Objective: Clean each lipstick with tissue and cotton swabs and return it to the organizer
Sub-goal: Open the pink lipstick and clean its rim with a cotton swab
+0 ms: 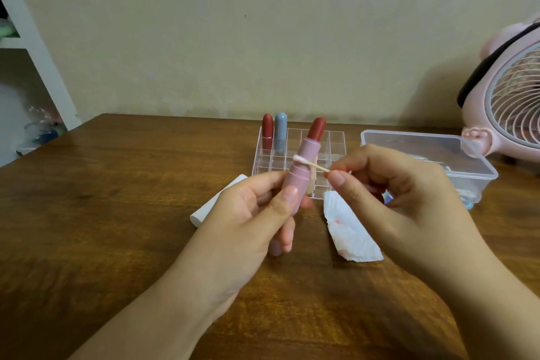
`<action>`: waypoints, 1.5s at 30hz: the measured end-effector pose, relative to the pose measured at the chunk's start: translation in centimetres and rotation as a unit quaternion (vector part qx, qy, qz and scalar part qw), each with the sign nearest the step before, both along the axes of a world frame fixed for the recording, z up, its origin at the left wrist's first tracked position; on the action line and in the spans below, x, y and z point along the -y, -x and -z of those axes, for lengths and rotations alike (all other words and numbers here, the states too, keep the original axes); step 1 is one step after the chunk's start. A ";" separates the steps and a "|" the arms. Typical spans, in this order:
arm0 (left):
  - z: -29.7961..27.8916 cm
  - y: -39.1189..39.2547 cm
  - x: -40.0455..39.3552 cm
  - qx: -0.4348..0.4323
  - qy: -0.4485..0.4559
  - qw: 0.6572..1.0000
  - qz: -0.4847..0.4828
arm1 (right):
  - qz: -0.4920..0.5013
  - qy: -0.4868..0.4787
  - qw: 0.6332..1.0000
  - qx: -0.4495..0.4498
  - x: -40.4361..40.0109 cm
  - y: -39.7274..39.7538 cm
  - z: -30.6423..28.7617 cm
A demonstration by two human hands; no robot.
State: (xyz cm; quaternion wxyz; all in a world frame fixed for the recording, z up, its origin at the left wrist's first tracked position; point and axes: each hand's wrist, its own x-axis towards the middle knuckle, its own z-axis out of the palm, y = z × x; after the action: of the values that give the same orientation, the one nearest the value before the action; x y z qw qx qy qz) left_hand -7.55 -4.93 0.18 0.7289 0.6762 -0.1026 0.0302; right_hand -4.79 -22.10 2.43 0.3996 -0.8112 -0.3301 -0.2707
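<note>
Pink lipstick (298, 175) (upright) before organizer's (336, 155) near edge

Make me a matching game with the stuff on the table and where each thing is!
Things:
1. pink lipstick
2. cotton swab
3. blue-grey lipstick
4. stained tissue

Places:
A. lying flat on the table
B. held in the left hand
C. standing in the clear organizer
D. pinched in the right hand

Pairs: 1-B, 2-D, 3-C, 4-A
</note>
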 end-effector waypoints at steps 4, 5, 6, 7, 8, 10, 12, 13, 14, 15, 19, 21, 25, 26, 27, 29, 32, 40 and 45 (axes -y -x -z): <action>0.0 0.1 0.0 0.010 0.004 1.000 -0.008 | 0.022 -0.019 0.999 0.021 0.0 0.0 -0.1; 0.0 0.0 0.0 0.009 0.006 1.000 -0.008 | 0.022 -0.012 1.000 0.019 0.0 0.0 -0.1; 0.0 0.0 0.0 0.007 0.009 1.000 -0.010 | 0.017 -0.002 1.000 0.015 -0.1 0.0 0.0; 0.0 0.0 0.1 0.004 0.013 1.000 -0.011 | 0.008 0.009 1.000 0.011 -0.2 0.0 0.0; 0.0 0.0 0.1 0.005 0.017 1.000 -0.013 | -0.001 0.017 1.000 0.006 -0.2 0.1 0.0; -0.1 0.0 0.1 0.011 0.017 1.000 -0.015 | -0.007 0.010 1.000 0.001 -0.2 0.1 -0.1; -0.2 0.1 0.1 0.017 0.006 1.000 -0.017 | 0.001 -0.020 1.000 0.004 -0.1 0.2 -0.2; -0.3 0.2 0.1 0.017 0.002 1.000 -0.019 | 0.005 -0.031 0.999 0.008 0.0 0.2 -0.2; -0.4 0.2 0.1 0.016 -0.001 1.000 -0.020 | 0.009 -0.033 0.999 0.010 0.0 0.1 -0.2; -0.4 0.2 0.0 0.015 -0.003 1.000 -0.022 | 0.012 -0.025 1.000 0.011 0.0 0.1 -0.2; -0.3 0.2 0.1 0.015 -0.006 0.999 -0.037 | -0.007 0.014 1.000 0.002 -0.3 0.1 0.0; -0.1 0.1 0.1 0.018 0.001 0.999 -0.043 | -0.004 -0.003 1.000 0.002 -0.2 0.2 -0.1; -0.1 0.1 0.1 0.034 -0.006 0.998 -0.050 | 0.010 -0.026 1.000 0.013 -0.1 0.1 -0.2; -0.2 0.1 0.1 0.037 -0.007 0.998 -0.049 | 0.008 -0.014 1.000 0.009 -0.2 0.1 -0.1; -0.2 0.0 0.1 0.040 -0.009 0.998 -0.050 | 0.001 -0.003 1.000 0.002 -0.3 0.1 0.1; -0.2 0.0 0.1 0.043 -0.009 0.998 -0.052 | -0.016 0.008 1.000 -0.010 -0.3 0.1 0.2; -0.1 0.0 -0.1 0.059 -0.024 0.997 -0.053 | -0.009 -0.019 1.000 -0.004 -0.3 0.2 -0.1; 0.1 0.0 -0.1 0.089 -0.069 0.989 -0.097 | -0.020 0.014 1.000 -0.006 -0.5 0.3 0.2; 0.2 0.1 -0.2 0.086 -0.081 0.988 -0.102 | 0.000 -0.042 0.999 0.003 -0.3 0.1 0.0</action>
State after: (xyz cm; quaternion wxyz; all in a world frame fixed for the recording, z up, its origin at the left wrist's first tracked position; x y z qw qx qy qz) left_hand -7.67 -4.75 0.02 0.6537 0.7345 -0.0971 0.1541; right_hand -4.88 -21.83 2.48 0.4318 -0.7931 -0.3197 -0.2869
